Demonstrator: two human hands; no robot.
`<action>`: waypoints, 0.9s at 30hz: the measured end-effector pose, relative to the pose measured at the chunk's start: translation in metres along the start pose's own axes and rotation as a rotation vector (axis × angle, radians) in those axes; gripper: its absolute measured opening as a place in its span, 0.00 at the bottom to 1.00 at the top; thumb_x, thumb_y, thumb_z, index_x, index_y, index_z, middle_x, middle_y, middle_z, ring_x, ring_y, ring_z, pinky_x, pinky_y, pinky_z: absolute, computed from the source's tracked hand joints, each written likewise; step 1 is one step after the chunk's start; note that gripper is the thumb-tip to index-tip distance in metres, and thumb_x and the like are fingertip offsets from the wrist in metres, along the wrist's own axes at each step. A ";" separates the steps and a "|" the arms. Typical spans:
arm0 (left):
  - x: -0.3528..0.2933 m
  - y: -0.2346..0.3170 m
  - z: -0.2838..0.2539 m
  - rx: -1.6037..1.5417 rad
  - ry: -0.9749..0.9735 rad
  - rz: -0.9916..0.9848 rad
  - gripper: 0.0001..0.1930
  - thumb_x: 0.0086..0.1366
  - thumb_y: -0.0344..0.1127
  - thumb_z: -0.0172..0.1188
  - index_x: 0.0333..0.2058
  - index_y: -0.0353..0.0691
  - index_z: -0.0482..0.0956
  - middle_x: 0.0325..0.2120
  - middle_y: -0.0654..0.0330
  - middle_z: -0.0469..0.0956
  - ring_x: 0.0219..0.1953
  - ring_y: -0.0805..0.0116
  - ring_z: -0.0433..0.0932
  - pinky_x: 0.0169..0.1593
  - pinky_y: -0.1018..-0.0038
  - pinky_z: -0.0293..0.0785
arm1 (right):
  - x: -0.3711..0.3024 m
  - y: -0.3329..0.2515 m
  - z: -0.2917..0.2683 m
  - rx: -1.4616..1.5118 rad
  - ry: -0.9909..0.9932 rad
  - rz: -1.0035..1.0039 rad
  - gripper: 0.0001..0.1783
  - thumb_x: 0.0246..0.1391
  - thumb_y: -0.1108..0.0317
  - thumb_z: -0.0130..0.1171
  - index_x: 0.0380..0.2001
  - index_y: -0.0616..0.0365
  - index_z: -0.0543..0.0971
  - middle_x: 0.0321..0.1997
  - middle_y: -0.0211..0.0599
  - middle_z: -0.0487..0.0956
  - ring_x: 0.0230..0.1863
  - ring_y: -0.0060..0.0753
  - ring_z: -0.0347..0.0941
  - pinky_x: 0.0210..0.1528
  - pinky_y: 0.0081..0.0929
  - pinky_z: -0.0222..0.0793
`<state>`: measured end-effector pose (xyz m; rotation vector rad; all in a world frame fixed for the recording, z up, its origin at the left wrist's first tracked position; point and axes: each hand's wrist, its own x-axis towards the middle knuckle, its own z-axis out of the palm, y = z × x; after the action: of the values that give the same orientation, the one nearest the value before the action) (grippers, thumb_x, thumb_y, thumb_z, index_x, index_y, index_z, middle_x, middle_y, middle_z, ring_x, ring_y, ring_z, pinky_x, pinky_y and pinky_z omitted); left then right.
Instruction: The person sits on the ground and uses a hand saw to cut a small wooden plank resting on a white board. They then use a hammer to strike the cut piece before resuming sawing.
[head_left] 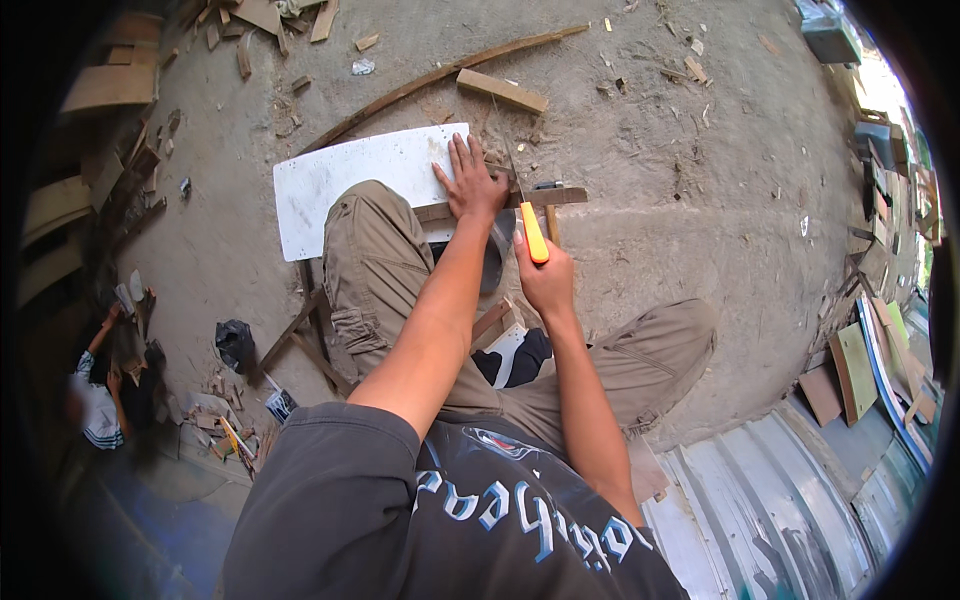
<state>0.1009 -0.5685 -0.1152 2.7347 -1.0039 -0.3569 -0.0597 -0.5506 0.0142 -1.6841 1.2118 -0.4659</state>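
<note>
Yellow-handled saw (534, 234), right hand (548, 282) wrapped round it, left hand (476, 187) spread on white board (350, 175)

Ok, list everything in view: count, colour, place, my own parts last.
saw: one, yellow handle, centre
board: one, white, upper centre
plank: one, brown, at the board's edge
hammer: one, tan handle, by the saw
strip: one, brown, top centre
block: one, tan, beside the strip
plastic bag: one, black, left
metal sheets: several, silver, lower right
wood pieces: many, brown, outer edges
other person: one, striped clothing, far left
shirt: one, dark, bottom
legs: two, khaki trousers, centre
left hand: one, bare, on board
right hand: one, bare, on saw
</note>
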 end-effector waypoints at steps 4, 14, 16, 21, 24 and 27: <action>0.000 0.000 0.000 -0.022 0.002 0.001 0.46 0.58 0.53 0.55 0.71 0.41 0.47 0.74 0.52 0.40 0.76 0.59 0.36 0.71 0.42 0.24 | -0.002 -0.004 0.002 0.021 -0.005 -0.006 0.22 0.60 0.58 0.62 0.20 0.65 0.74 0.13 0.46 0.70 0.14 0.41 0.65 0.21 0.37 0.61; -0.004 -0.031 -0.013 -0.112 0.120 -0.215 0.43 0.63 0.55 0.50 0.70 0.35 0.50 0.73 0.46 0.40 0.76 0.55 0.35 0.70 0.41 0.18 | -0.004 0.000 0.006 0.034 0.012 0.043 0.23 0.61 0.56 0.61 0.19 0.64 0.75 0.12 0.44 0.70 0.13 0.37 0.68 0.20 0.36 0.61; -0.007 -0.030 -0.013 -0.177 0.114 -0.298 0.44 0.62 0.55 0.51 0.70 0.36 0.50 0.73 0.47 0.40 0.76 0.55 0.35 0.70 0.41 0.18 | -0.007 -0.007 0.008 0.090 -0.014 0.074 0.24 0.61 0.56 0.61 0.18 0.64 0.75 0.11 0.43 0.70 0.12 0.34 0.66 0.20 0.35 0.60; 0.002 -0.024 -0.001 -0.046 0.253 -0.395 0.44 0.61 0.57 0.54 0.71 0.43 0.50 0.73 0.51 0.45 0.75 0.56 0.43 0.70 0.42 0.34 | -0.004 -0.016 0.014 0.017 -0.023 0.060 0.23 0.60 0.61 0.62 0.16 0.64 0.72 0.10 0.42 0.68 0.12 0.32 0.63 0.19 0.35 0.58; 0.001 -0.015 -0.004 -0.013 0.217 -0.382 0.44 0.61 0.57 0.54 0.70 0.43 0.51 0.73 0.51 0.45 0.75 0.56 0.43 0.70 0.42 0.34 | -0.007 -0.006 0.014 0.022 -0.021 0.094 0.22 0.60 0.62 0.62 0.16 0.64 0.71 0.10 0.42 0.68 0.11 0.31 0.62 0.18 0.34 0.58; -0.003 -0.021 -0.001 0.019 0.197 -0.387 0.44 0.61 0.56 0.52 0.71 0.43 0.50 0.73 0.50 0.44 0.75 0.56 0.43 0.71 0.43 0.32 | -0.027 -0.012 -0.010 -0.036 -0.060 0.131 0.19 0.58 0.65 0.63 0.17 0.64 0.72 0.11 0.40 0.68 0.12 0.30 0.63 0.18 0.33 0.58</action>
<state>0.1115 -0.5510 -0.1195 2.9024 -0.4296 -0.1306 -0.0727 -0.5319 0.0354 -1.6254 1.2834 -0.3130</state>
